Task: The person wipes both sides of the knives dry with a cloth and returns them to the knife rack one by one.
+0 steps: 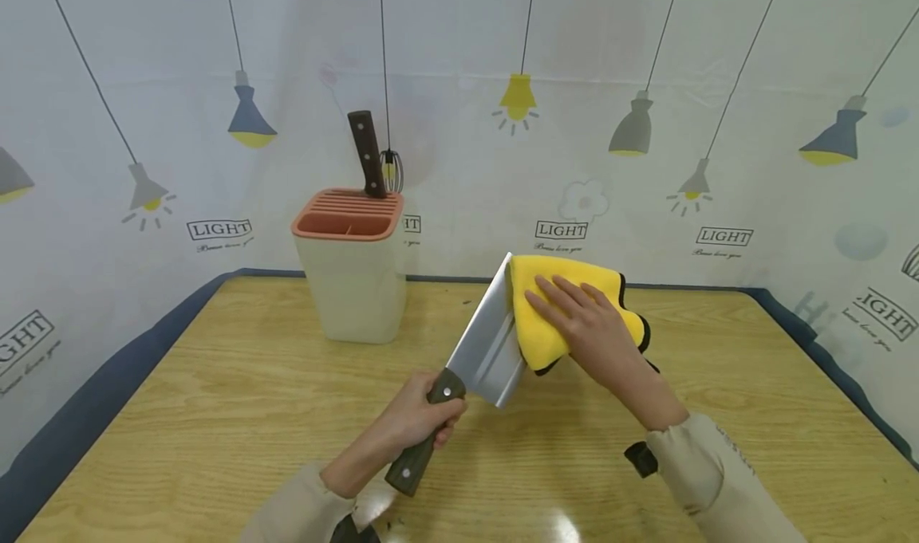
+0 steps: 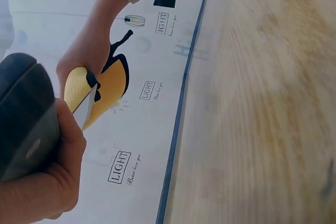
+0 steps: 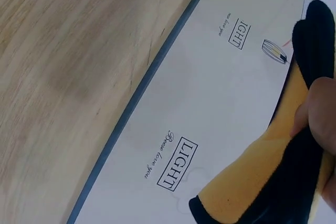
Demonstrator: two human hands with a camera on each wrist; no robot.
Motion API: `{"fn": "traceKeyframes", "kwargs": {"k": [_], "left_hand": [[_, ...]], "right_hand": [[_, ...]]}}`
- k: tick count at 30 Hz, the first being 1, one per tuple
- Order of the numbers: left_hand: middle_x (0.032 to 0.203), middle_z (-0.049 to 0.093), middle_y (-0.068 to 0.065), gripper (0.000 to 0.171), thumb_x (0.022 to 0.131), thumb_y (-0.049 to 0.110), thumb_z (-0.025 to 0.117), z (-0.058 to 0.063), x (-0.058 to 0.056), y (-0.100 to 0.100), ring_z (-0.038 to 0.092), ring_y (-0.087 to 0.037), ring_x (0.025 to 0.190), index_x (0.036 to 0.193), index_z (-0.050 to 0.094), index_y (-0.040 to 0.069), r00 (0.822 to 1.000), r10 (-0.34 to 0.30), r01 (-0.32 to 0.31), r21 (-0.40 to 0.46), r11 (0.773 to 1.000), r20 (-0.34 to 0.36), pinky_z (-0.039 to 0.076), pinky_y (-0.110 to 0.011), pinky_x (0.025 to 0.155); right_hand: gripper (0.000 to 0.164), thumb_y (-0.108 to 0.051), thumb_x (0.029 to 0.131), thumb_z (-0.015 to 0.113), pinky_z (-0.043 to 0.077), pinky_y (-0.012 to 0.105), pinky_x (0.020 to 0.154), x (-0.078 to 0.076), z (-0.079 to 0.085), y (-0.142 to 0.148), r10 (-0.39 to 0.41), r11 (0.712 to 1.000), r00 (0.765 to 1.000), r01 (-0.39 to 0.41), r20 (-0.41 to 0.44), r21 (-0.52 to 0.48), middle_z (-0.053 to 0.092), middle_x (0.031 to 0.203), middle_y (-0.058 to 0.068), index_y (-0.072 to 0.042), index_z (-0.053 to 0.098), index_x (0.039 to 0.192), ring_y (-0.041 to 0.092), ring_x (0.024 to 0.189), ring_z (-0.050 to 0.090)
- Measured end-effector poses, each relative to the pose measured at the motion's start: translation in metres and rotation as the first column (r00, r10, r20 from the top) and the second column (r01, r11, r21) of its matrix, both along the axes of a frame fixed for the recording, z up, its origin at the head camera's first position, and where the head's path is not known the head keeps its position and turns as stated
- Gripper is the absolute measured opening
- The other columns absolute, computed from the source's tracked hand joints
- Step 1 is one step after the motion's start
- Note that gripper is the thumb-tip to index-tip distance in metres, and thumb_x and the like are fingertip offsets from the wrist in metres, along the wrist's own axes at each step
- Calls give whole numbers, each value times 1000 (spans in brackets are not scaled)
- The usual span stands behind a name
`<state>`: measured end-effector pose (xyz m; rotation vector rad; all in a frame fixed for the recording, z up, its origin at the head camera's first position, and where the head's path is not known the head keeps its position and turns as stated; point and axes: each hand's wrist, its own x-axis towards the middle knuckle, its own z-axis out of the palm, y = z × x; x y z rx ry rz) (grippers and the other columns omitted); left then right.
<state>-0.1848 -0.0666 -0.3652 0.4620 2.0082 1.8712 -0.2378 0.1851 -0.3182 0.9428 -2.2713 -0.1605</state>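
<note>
A cleaver with a dark handle (image 1: 409, 467) is gripped by my left hand (image 1: 420, 415), fingers curled round the handle. Its broad metal blade (image 1: 484, 356) tilts up and away above the table. Over the blade's far end lies a folded yellow cloth (image 1: 534, 320) with black edging, hiding that part. My right hand (image 1: 592, 328) holds this cloth, fingers on top; its thumb (image 3: 320, 111) shows on the cloth's other side in the right wrist view. The left wrist view has the cloth (image 2: 107, 95) wrapped about the blade, and the handle (image 2: 26, 119) large in front.
A whitish knife block (image 1: 352, 296) with an orange slotted top stands at the back left. One brown-handled knife (image 1: 368, 156) sticks up from it. The wooden table (image 1: 237, 399) meets a lamp-printed backdrop (image 1: 459, 176) at its far edge.
</note>
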Motion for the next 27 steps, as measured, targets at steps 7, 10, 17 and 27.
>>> {"fn": "traceKeyframes", "kwargs": {"k": [7, 10, 17, 27], "left_hand": [[50, 44, 1, 8, 81, 1, 50, 0, 0, 1, 41, -6, 39, 77, 43, 1, 1000, 4, -4, 5, 1000, 13, 37, -21, 38], [50, 44, 1, 8, 81, 2, 50, -1, 0, 1, 41, -6, 39, 77, 43, 1, 1000, 3, -3, 4, 1000, 18, 37, -21, 38], [51, 44, 0, 8, 81, 3, 51, 0, 1, 1, 41, -7, 39, 79, 44, 0, 999, 10, -10, 8, 1000, 30, 38, -21, 39], [54, 45, 0, 10, 84, 5, 51, 4, 1, 1, 41, -5, 40, 82, 43, 0, 1000, -4, 3, 16, 1000, 22, 37, -20, 39]], "right_hand": [[73, 8, 58, 77, 40, 47, 88, -3, 1, 8, -37, 998, 999, 38, 27, -40, 46, 130, 14, -8, 51, 124, 32, 115, 45], [70, 9, 60, 75, 40, 47, 88, -5, 0, 11, -36, 997, 999, 38, 30, -64, 47, 129, 15, -7, 52, 123, 32, 115, 46], [67, 10, 62, 73, 40, 48, 89, -3, -2, 12, -50, 997, 999, 51, 21, -61, 48, 128, 15, -8, 53, 123, 32, 115, 45], [74, 8, 56, 77, 41, 47, 88, 7, -4, 3, -11, 1000, 1000, 11, -28, 3, 48, 128, 14, -7, 52, 124, 32, 115, 46]]}}
